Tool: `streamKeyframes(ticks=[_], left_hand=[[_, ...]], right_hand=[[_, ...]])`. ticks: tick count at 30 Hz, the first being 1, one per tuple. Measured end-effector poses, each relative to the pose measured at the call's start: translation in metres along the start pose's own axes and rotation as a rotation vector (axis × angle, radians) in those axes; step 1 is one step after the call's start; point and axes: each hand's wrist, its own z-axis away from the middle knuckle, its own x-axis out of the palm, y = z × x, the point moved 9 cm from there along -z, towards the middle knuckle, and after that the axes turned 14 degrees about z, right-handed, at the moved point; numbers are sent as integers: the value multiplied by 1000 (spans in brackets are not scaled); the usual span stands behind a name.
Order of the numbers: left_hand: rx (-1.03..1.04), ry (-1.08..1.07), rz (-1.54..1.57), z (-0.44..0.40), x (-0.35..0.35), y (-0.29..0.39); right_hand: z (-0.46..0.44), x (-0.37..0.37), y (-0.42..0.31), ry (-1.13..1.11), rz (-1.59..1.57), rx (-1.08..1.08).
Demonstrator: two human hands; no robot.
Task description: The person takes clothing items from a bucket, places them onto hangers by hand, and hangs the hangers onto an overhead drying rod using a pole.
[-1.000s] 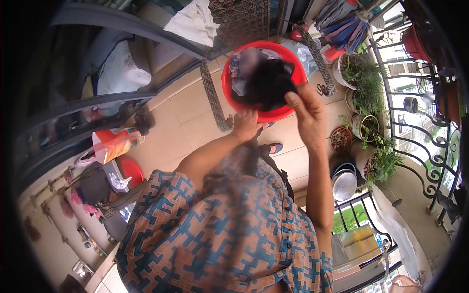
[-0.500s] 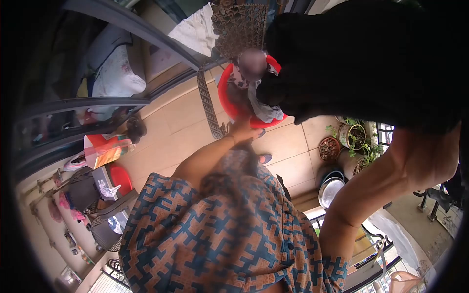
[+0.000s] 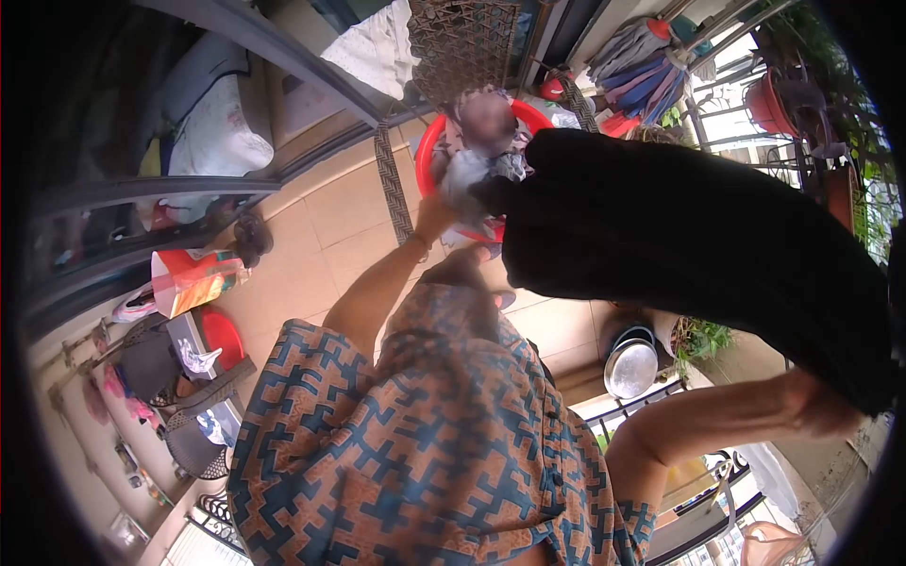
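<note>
A long piece of black cloth [image 3: 661, 226] stretches from the red basin [image 3: 427, 156] out to the far right. My right hand [image 3: 830, 406], arm extended, grips its outer end; the fingertips are partly hidden. The cloth's other end hangs over the basin's right side. Inside the basin lies a heap of wet-looking laundry, with a pale grey cloth [image 3: 462, 179] toward the near side and a patterned cloth [image 3: 467, 113] behind it. At the basin's near left rim, my left hand [image 3: 436, 217] touches the grey cloth. Blur and fabric hide its fingers.
Mops [image 3: 646, 71] lean at the upper right beside a railing. A metal lid or pan [image 3: 630, 368] and a green plant [image 3: 700, 340] stand on the right. Glass sliding doors run along the left, with a red box [image 3: 184, 283] and dark chairs [image 3: 198, 443] below.
My right hand has moved outward and down to the right, drawing the black cloth out lengthwise and lower. My left hand has shifted left and up to the basin's near left rim.
</note>
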Motion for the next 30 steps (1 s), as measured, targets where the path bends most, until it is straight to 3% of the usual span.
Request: streamKeyframes(ticks=[3, 6, 9, 12, 15, 17, 21, 24, 27, 30], left_hand=[[45, 207, -248, -17, -20, -15], [-171, 225, -415, -28, -23, -30], [-184, 211, -417, -33, -13, -37], [-199, 349, -429, -33, -16, -39], [-335, 266, -399, -41, -9, -41], [-131, 369, -520, -20, 6, 30], [578, 21, -491, 33, 104, 142], [626, -41, -419, 37, 150, 156], [434, -414, -301, 27, 178, 141], [563, -504, -126, 72, 144, 205]], right_hand=[[12, -16, -21, 83, 99, -49], [36, -24, -32, 159, 184, -66], [65, -31, -36, 243, 269, -71], [93, -36, -35, 312, 338, -64], [115, -40, -28, 358, 380, -46], [127, -39, -30, 379, 402, -45], [134, -41, -40, 415, 421, -61], [133, -40, -44, 424, 421, -74], [129, -39, -53, 415, 433, -89], [124, -40, -60, 410, 436, -103]])
